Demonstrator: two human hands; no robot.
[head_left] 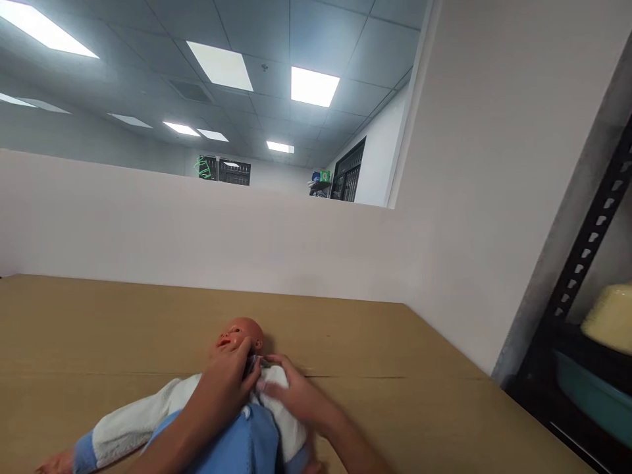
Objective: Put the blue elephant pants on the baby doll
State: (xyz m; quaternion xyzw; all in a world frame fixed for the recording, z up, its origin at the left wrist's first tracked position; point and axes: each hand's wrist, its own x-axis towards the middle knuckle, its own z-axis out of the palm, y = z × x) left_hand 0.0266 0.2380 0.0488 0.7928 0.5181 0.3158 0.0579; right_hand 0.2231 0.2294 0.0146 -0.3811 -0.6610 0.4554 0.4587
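Note:
A baby doll lies on its back on the brown tabletop, its head toward the far wall. It wears a blue garment with white fleecy sleeves and blue cuffs. My left hand lies across the doll's chest and chin, its fingers closed on the garment's collar beside the neck. At the doll's shoulder on the right, my right hand has its thumb and fingers bent around the white cloth near the collar; it is slightly blurred. Both hands hide most of the neck opening.
The brown tabletop meets a low white partition at the back and a white wall on the right. A black shelf rack at the right holds a teal basin and a yellow object.

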